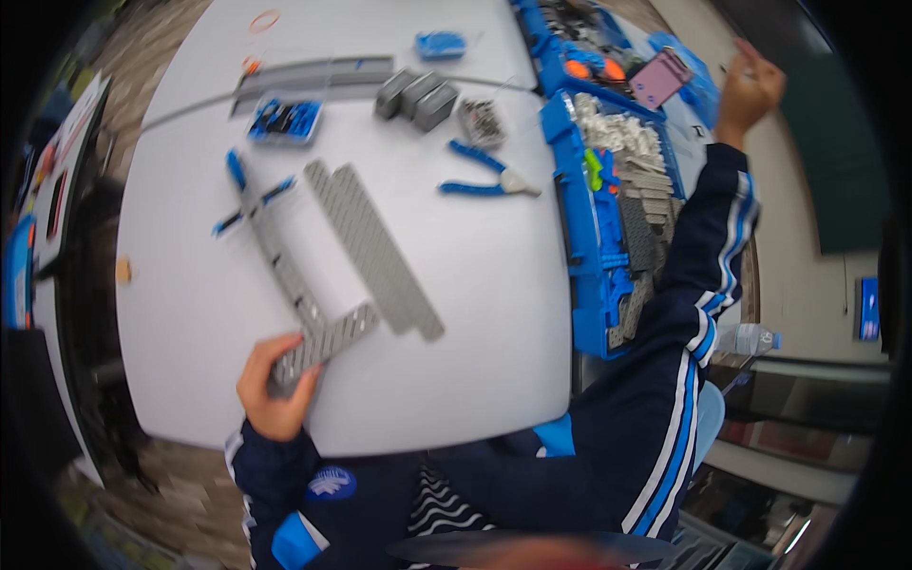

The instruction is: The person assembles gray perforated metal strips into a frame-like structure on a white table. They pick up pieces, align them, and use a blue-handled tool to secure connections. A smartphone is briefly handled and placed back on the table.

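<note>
My left hand (273,385) grips the near end of a short grey perforated plate (328,342) at the front of the white table (475,313). That plate meets a long grey beam with blue pins (271,237) and lies beside two long grey perforated plates (375,249). My right hand (752,87) is raised far to the right, beyond the blue parts tray (594,237), with fingers pinched together; whether it holds something small is unclear.
Blue-handled pliers (489,178) lie mid-table. Behind them are grey blocks (418,95), a small clear box (482,121), a blue tray of dark parts (283,120), long grey rails (313,76) and a pink part (658,80). A water bottle (746,338) sits right.
</note>
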